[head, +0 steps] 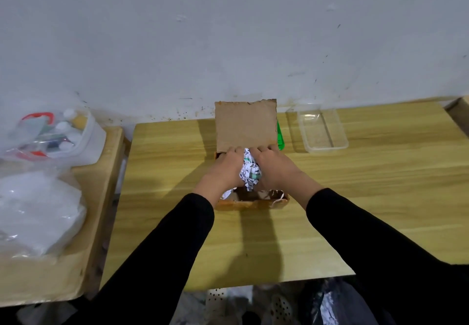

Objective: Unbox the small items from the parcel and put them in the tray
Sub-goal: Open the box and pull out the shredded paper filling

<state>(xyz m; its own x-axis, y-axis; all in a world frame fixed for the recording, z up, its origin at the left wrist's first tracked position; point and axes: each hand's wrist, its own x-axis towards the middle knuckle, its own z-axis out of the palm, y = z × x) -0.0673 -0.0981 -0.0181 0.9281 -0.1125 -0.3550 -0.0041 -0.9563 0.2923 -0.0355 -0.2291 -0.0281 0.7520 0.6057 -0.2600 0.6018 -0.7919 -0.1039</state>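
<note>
1. The left hand (225,170) and right hand (272,166) are both sunk into the open brown cardboard parcel (251,203), pressed against either side of a wad of crumpled white printed paper (250,172); the fingers curl round it, their tips hidden behind the wad and the parcel's rim.
2. Whether the paper is lifted or only gripped in place cannot be told, and any small items under it are out of sight.
3. Black sleeves (177,243) cover both forearms to the wrists.
4. The parcel's lid flap (245,124) stands upright behind the hands, hiding most of a bright green object (280,138) just beside its right edge; its shape is unclear.
5. The parcel sits mid-way on the pale wooden tabletop (355,197), near the wall.
6. The clear rectangular plastic tray (322,147) lies to the right of the parcel, apart from it.
7. On a second wooden surface at left, a white tub (88,144) of small bottles sits partly under blurred clear plastic bags (38,213).
</note>
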